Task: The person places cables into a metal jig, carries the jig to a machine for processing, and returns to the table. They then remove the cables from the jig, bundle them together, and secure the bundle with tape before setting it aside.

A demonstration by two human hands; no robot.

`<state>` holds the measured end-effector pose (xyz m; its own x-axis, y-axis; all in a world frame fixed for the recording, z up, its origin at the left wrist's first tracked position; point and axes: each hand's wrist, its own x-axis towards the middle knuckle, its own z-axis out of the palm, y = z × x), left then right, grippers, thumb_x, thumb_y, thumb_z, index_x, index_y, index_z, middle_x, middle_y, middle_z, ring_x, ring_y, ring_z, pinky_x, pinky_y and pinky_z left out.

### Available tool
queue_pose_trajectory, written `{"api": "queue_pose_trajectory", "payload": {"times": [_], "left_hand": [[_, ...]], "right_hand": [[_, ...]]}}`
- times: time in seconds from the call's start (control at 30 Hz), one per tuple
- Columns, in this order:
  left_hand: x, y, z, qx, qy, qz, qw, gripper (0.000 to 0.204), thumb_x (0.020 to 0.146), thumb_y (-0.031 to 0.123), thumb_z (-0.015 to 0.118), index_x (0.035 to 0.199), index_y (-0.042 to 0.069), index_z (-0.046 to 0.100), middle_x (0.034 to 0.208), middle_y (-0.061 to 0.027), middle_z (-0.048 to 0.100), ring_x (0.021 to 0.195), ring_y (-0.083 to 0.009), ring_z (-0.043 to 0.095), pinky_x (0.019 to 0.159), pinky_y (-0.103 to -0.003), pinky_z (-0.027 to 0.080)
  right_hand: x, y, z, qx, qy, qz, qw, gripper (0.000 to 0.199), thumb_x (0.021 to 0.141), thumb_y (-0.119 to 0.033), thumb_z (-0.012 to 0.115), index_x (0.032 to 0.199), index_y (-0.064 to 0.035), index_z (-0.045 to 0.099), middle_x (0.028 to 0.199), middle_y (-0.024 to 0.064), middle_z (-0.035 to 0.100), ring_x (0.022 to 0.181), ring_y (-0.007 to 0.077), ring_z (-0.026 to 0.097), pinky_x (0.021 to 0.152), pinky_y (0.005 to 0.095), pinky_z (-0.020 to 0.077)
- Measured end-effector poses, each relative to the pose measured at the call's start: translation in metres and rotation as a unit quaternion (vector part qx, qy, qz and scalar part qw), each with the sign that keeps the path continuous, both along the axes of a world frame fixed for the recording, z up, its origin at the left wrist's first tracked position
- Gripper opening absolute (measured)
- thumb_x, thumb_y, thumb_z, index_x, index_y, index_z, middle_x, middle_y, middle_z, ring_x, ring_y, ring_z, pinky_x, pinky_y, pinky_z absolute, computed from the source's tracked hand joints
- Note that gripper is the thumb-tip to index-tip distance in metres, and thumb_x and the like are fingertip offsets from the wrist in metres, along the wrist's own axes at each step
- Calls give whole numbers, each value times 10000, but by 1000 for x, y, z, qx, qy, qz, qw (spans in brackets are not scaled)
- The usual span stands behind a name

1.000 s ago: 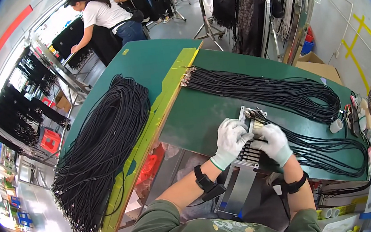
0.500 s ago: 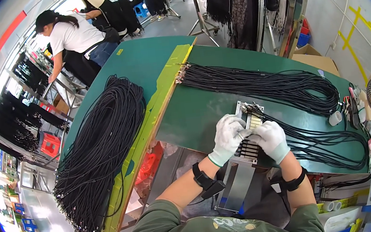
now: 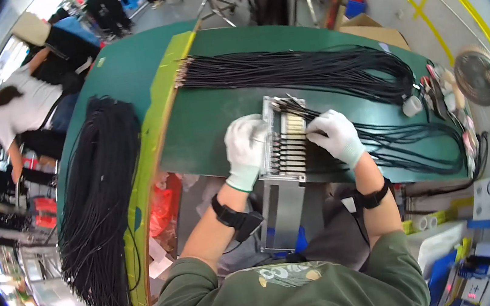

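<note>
A metal clamping fixture [image 3: 271, 168] with a row of slots stands at the table's front edge, with several black cable ends side by side in its lower slots and pale blocks above them. My left hand [image 3: 246, 150], in a white glove, is beside the fixture's left edge, fingers bent together; what they hold, if anything, is hidden. At the fixture's right side my gloved right hand [image 3: 338, 135] pinches what looks like a thin black cable. Loose black cables [image 3: 403, 146] run from behind that hand to the right and loop back.
A long bundle of black cables [image 3: 289, 68] lies across the back of the green table [image 3: 205, 124]. Another large bundle [image 3: 99, 189] lies left of a yellow-taped strip [image 3: 155, 121]. A small fan [image 3: 478, 76] stands at the right; a person [image 3: 31, 103] works at the far left.
My hands, earlier together over the fixture, have parted: the left to its left edge, the right to its right side. The whole view has shifted as well.
</note>
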<state>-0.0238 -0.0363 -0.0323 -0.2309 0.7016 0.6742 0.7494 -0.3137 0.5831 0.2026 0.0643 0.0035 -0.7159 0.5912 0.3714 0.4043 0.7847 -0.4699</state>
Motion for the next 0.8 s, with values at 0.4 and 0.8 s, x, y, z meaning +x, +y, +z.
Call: {"api": "queue_pose_trajectory", "payload": {"times": [0.4, 0.8], "left_hand": [[1, 11, -21, -72, 5, 34, 997, 142, 885, 191, 653, 965, 81, 695, 1081, -77, 709, 1052, -282, 633, 1013, -461, 422], [12, 13, -18, -96, 12, 34, 995, 162, 855, 172, 657, 957, 54, 699, 1086, -123, 682, 999, -335, 612, 909, -436, 485]], "right_hand": [[3, 12, -10, 76, -57, -27, 995, 78, 778, -194, 722, 831, -140, 705, 801, 31, 658, 876, 271, 597, 778, 396, 464], [4, 14, -1, 11, -25, -4, 1000, 82, 802, -176, 703, 872, -140, 726, 791, 73, 659, 826, 307, 602, 747, 415, 479]]}}
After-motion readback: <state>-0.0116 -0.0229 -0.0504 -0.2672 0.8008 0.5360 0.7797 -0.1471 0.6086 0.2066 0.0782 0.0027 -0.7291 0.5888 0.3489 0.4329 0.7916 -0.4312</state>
